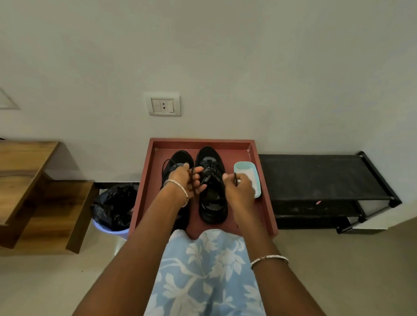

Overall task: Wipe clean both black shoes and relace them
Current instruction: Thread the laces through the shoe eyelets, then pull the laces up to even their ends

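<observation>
Two black shoes stand side by side in a red tray (268,184), toes toward the wall. The right shoe (211,201) sits in the middle with its lace partly threaded. My left hand (186,179) holds one end of that black lace (208,174) over the left shoe (178,157), which it partly hides. My right hand (238,189) pinches the other lace end, just right of the right shoe.
A light blue dish (246,170) with a white cloth lies in the tray's right part, partly behind my right hand. A black shoe rack (321,182) stands right of the tray, a bin with a black bag (114,208) and wooden furniture (22,173) to the left.
</observation>
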`<state>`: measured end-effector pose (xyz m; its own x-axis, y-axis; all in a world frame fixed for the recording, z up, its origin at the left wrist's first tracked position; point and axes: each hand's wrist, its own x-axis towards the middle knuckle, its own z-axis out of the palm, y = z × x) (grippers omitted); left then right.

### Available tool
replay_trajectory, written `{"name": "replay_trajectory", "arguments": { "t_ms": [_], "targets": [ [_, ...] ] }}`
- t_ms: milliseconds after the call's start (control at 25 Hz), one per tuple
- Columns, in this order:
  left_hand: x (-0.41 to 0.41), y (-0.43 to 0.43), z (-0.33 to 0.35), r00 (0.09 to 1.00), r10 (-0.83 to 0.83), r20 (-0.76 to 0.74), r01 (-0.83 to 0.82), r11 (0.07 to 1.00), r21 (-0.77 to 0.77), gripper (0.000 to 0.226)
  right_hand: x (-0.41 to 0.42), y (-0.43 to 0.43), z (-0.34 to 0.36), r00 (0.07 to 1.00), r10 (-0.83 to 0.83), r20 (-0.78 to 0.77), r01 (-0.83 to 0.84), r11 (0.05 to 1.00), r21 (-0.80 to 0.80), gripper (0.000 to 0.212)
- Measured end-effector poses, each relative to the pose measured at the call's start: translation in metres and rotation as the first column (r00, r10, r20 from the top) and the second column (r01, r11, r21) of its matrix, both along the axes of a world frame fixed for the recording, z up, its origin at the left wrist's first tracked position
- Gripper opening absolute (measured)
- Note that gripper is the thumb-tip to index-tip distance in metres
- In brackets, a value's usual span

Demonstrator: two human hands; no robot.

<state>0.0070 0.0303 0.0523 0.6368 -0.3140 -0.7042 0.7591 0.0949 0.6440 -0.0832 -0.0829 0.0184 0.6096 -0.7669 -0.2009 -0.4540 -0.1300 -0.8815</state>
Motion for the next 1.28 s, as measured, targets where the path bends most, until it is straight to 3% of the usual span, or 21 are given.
{"name": "replay_trajectory", "arguments": {
  "t_ms": [80,200,360,560,720,960,1160,1280],
  "targets": [
    [0.007,0.004,0.031,0.973,-0.148,0.176,0.119,0.979,0.166,0.044,0.007,0.01,-0.029,0.984,0.081,-0.157,-0.086,0.996,-0.027,0.031],
    [0.023,0.009,0.077,0.861,-0.293,0.417,0.166,0.935,0.314,0.036,0.025,0.02,-0.047,0.905,0.193,-0.379,-0.276,0.945,-0.178,0.076],
    [0.035,0.003,0.132,0.736,-0.364,0.571,0.162,0.914,0.373,0.033,0.052,0.025,-0.056,0.81,0.152,-0.567,-0.38,0.872,-0.309,0.113],
    [0.054,-0.02,0.18,0.528,-0.263,0.808,0.138,0.965,0.224,0.039,0.069,0.027,-0.083,0.743,0.047,-0.667,-0.403,0.827,-0.391,0.1],
    [0.058,-0.03,0.194,0.554,-0.178,0.813,0.134,0.983,0.124,0.041,0.075,0.027,-0.09,0.737,0.047,-0.674,-0.431,0.801,-0.415,0.094],
    [0.052,-0.022,0.202,0.57,-0.2,0.797,0.146,0.979,0.142,0.037,0.074,0.026,-0.087,0.732,0.066,-0.678,-0.431,0.816,-0.386,0.095],
    [0.049,-0.002,0.234,0.494,-0.318,0.809,0.12,0.947,0.299,0.035,0.066,0.014,-0.071,0.746,0.201,-0.634,-0.428,0.875,-0.226,0.105],
    [0.046,0.005,0.242,0.453,-0.328,0.829,0.033,0.935,0.352,0.035,0.065,-0.009,-0.054,0.756,0.346,-0.556,-0.415,0.91,0.002,0.069]
  ]
}}
